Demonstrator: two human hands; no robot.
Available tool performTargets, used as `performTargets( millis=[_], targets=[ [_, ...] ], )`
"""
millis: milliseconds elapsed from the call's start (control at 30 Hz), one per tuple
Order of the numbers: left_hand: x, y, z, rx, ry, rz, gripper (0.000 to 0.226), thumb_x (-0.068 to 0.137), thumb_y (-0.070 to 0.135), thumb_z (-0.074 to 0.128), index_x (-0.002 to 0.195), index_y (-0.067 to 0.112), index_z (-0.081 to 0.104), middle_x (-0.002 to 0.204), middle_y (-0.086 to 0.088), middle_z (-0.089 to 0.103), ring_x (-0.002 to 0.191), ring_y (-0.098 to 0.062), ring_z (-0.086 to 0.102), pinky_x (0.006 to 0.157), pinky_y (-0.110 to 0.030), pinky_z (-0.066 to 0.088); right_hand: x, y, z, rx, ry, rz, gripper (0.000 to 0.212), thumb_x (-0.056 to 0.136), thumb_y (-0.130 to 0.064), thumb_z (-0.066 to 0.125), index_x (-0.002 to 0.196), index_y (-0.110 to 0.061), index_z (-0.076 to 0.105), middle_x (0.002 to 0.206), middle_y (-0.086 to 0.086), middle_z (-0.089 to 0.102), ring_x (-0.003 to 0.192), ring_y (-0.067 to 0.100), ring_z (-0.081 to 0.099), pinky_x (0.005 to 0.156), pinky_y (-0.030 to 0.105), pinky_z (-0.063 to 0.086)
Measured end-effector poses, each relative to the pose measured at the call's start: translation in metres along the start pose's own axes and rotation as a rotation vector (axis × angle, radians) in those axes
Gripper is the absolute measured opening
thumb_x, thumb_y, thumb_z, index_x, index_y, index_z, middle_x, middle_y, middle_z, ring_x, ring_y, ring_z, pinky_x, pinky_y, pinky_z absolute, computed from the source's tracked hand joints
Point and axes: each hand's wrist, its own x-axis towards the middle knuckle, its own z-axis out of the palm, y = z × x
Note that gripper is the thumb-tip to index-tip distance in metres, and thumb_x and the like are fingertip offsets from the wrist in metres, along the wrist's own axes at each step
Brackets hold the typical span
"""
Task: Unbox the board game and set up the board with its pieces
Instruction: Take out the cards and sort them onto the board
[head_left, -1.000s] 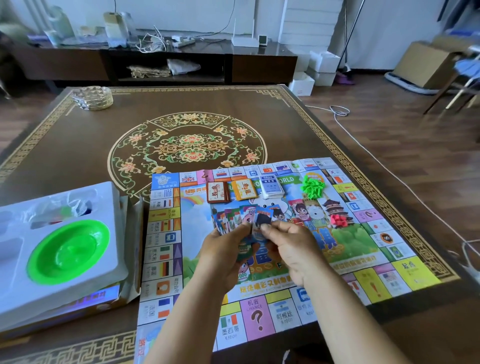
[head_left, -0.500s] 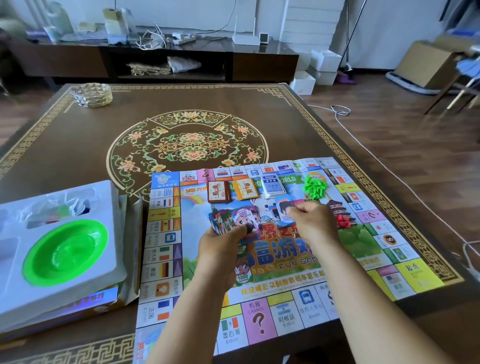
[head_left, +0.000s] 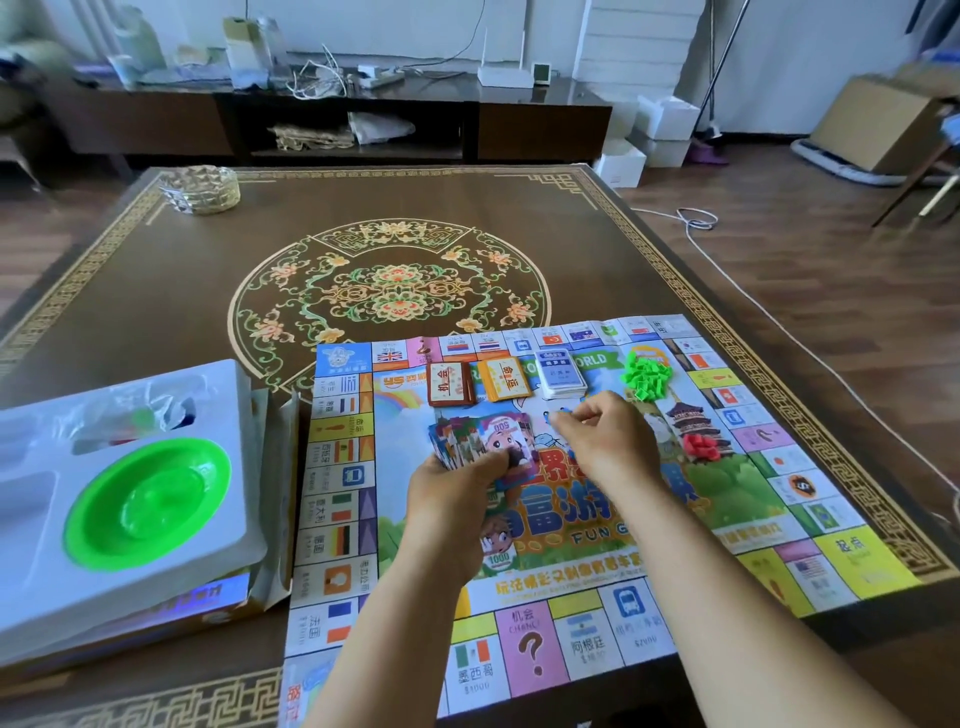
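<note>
Game board (head_left: 545, 540) lies unfolded and flat on the bench (head_left: 156, 312), in the lower centre to lower right of the frame. Left hand (head_left: 457, 483) grasps a fanned stack of play money (head_left: 488, 441) over the board's middle, thumb on top. Right hand (head_left: 602, 441), just right of the fan, has its fingers curled; something small and blue shows at the fingertips, but I cannot tell whether it is pinched.

Along the board's upper edge, left to right: brown card deck (head_left: 449, 383), yellow card deck (head_left: 504, 380), blue-white card deck (head_left: 561, 375), pile of green pieces (head_left: 647, 375). A smaller pile of red pieces (head_left: 701, 447) sits below the green, right of the right hand.

Left of frame: white plastic tray (head_left: 218, 519) holding a green dish (head_left: 148, 504), resting on the open box (head_left: 270, 519) just beside the board.
</note>
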Motion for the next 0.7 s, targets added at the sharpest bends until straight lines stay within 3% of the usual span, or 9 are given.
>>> performTargets(
  millis=[67, 133, 267, 367, 500, 567, 700],
  targets=[
    [-0.001, 0.0, 0.0, 0.004, -0.016, 0.007, 0.009, 0.085, 0.001, 0.065, 0.076, 0.005, 0.065, 0.061, -0.008, 0.07, 0.054, -0.017, 0.065, 0.061, -0.03, 0.045, -0.02, -0.01, -0.004, 0.314, -0.201, 0.04, 0.027, 0.083, -0.043, 0.066, 0.081, -0.016, 0.06, 0.079, 0.0, 0.063, 0.075, 0.015, 0.057, 0.059, 0.023, 0.039],
    [-0.002, 0.0, -0.001, 0.023, -0.018, 0.012, 0.004, 0.084, 0.002, 0.066, 0.082, 0.004, 0.064, 0.063, -0.009, 0.071, 0.057, -0.019, 0.066, 0.059, -0.029, 0.045, -0.036, -0.012, 0.0, 0.415, -0.297, 0.057, 0.024, 0.081, -0.039, 0.07, 0.08, -0.016, 0.066, 0.082, 0.002, 0.069, 0.079, 0.016, 0.062, 0.066, 0.027, 0.044],
    [-0.005, -0.001, -0.003, 0.069, -0.01, -0.01, 0.005, 0.082, 0.004, 0.069, 0.082, 0.005, 0.064, 0.069, -0.013, 0.071, 0.059, -0.025, 0.065, 0.055, -0.029, 0.047, -0.049, -0.003, 0.008, 0.537, -0.226, 0.138, 0.014, 0.083, -0.028, 0.071, 0.073, -0.019, 0.067, 0.075, 0.0, 0.069, 0.073, 0.017, 0.062, 0.066, 0.028, 0.046],
    [-0.005, 0.0, -0.006, 0.083, -0.011, -0.015, 0.003, 0.084, 0.004, 0.067, 0.082, 0.006, 0.065, 0.078, -0.015, 0.072, 0.067, -0.029, 0.067, 0.053, -0.028, 0.05, -0.052, 0.002, 0.007, 0.583, -0.21, 0.178, 0.01, 0.084, -0.026, 0.07, 0.084, -0.016, 0.068, 0.07, -0.004, 0.062, 0.064, 0.009, 0.054, 0.061, 0.024, 0.043],
    [-0.006, -0.001, -0.009, 0.092, 0.011, -0.012, 0.007, 0.084, 0.0, 0.065, 0.082, 0.006, 0.061, 0.075, -0.011, 0.069, 0.063, -0.024, 0.066, 0.05, -0.026, 0.052, -0.057, 0.006, 0.011, 0.566, -0.203, 0.204, 0.012, 0.084, -0.027, 0.07, 0.091, -0.019, 0.066, 0.074, -0.005, 0.06, 0.065, 0.008, 0.051, 0.062, 0.024, 0.043],
    [-0.004, 0.0, -0.013, 0.098, 0.047, -0.011, 0.007, 0.083, 0.0, 0.066, 0.084, 0.005, 0.06, 0.076, -0.013, 0.068, 0.064, -0.026, 0.066, 0.052, -0.027, 0.053, -0.053, 0.004, 0.011, 0.501, -0.145, 0.162, 0.009, 0.084, -0.026, 0.069, 0.084, -0.018, 0.065, 0.073, -0.004, 0.061, 0.065, 0.011, 0.053, 0.061, 0.026, 0.043],
    [0.002, 0.002, -0.02, 0.084, 0.116, -0.007, 0.012, 0.08, 0.002, 0.07, 0.088, 0.004, 0.062, 0.089, -0.019, 0.07, 0.079, -0.034, 0.068, 0.066, -0.039, 0.056, -0.029, -0.009, 0.012, 0.241, -0.029, 0.04, 0.024, 0.084, -0.031, 0.068, 0.066, -0.02, 0.056, 0.066, -0.004, 0.06, 0.063, 0.016, 0.055, 0.06, 0.027, 0.041]
  ],
)
